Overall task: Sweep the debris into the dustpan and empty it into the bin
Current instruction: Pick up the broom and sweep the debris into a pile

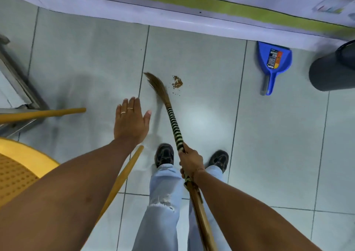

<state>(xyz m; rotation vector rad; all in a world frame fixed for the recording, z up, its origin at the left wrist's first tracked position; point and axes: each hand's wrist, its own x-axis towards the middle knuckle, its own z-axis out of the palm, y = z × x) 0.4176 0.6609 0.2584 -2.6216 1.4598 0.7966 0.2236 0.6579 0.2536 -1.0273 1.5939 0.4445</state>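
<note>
Head view, only view available.

Right hand (190, 160) is clenched around the soft grass broom with the black-and-pale striped wrapped neck (173, 122), gripping where the striped wrap meets the wooden handle. Left hand (130, 120) is released, palm down, fingers spread, held above the floor and grasping nothing.

Task's thing: a small heap of brown crumbly debris (177, 82) lies on the pale grey tiled floor (278, 135), just beside the bristle tip, on its right. A few stray grains sit just below the heap.

Blue plastic dustpan with a printed label (273, 63) lies flat on the floor near the base of the white and green counter (172, 18), well apart from the debris, to its right. Dark grey round bin (332, 71) stands just beside the dustpan, partly cut off by the frame edge.

Handling, judged: debris looks light, dry and loose, so it should scatter under a hard stroke; short gentle strokes suit it. Bristles look soft and flexible. Dustpan looks light and stiff; take it by the handle, which points toward the person.

Counts: one broom, one dustpan, one bin, one debris heap, two hands. A yellow perforated plastic chair (17, 172) stands at the left; two of its legs show.
</note>
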